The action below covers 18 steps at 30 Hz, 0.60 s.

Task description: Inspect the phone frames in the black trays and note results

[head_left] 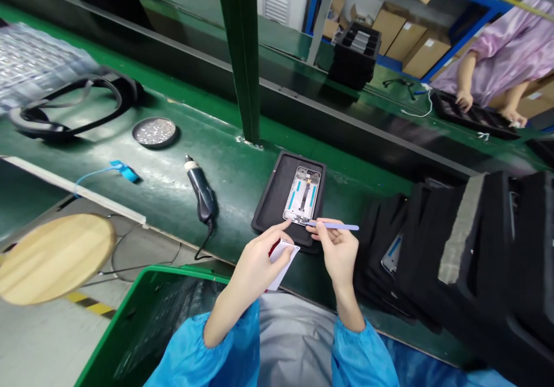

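Note:
A phone mid-frame [302, 191] with blue strips and a dark flex cable lies in a black foam tray [270, 199] on the green bench. My left hand [259, 260] is closed on a small white sheet [283, 267] with dark dots along its edge and some red beside it. Its index fingertip reaches the phone frame's lower left corner. In my right hand [337, 251], pinched between thumb and fingers, are light purple tweezers [344, 226]. Their tip is at the lower end of the phone frame; whether it grips a part is too small to tell.
An electric screwdriver [200, 191] and a dish of tiny metal pieces [154, 131] lie to the left. Black foam trays [433, 248] are stacked at right. Below left are a green bin [142, 277] and a wooden stool [56, 257]. A co-worker [497, 58] works across the bench.

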Each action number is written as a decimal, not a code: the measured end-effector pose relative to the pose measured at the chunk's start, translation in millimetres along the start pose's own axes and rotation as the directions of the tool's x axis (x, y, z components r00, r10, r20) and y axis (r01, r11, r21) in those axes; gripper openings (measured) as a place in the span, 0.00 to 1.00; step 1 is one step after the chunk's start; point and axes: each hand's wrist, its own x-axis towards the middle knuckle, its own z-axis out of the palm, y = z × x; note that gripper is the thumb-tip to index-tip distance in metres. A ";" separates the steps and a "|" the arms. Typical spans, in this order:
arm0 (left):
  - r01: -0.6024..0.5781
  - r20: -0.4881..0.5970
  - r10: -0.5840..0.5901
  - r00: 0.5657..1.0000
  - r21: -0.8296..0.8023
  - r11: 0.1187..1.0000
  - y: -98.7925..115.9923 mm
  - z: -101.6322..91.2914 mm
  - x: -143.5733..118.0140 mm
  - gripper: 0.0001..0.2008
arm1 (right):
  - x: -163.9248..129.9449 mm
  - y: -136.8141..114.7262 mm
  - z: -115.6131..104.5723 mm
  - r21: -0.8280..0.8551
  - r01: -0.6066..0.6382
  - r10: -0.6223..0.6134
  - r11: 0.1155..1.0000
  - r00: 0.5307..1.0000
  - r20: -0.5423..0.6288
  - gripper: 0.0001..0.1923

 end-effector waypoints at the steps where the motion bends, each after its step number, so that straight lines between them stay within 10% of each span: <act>1: 0.005 0.005 -0.005 1.000 0.003 1.000 -0.8 0.0 1.4 0.07 | 0.2 1.5 0.3 -0.002 -0.002 0.002 1.000 1.000 -0.001 0.30; 18: 0.029 0.006 -0.029 1.000 0.002 1.000 -2.5 -1.7 3.9 0.10 | 0.8 2.1 -2.7 -0.043 0.014 -0.013 0.999 1.000 0.010 0.29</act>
